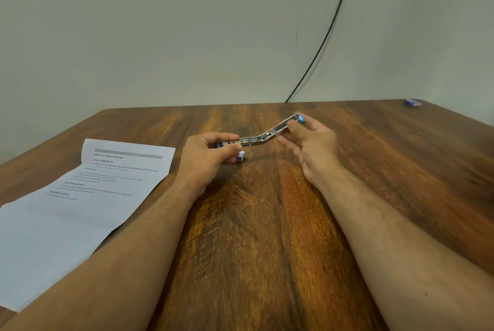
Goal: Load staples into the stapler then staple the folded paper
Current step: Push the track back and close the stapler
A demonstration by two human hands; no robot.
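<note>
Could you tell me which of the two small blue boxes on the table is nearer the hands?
The blue-and-white box just under the left hand; the other box lies at the table's far right corner.

The sheet (88, 189) on the left of the table (267, 223) carries the only readable print. Its title line seems to read "Curling Iron Cleaning and Storage" — the letters are small and soft. Below stands a heading, "INITIAL SCENE SETUP". Further down come bold headings that look like "TASK DESCRIPTION" and "REQUIRED PROPS" — neither is sure. The body lines between them are too small to read. The small blue box (413, 102) at the far right corner shows no legible marking.
</note>
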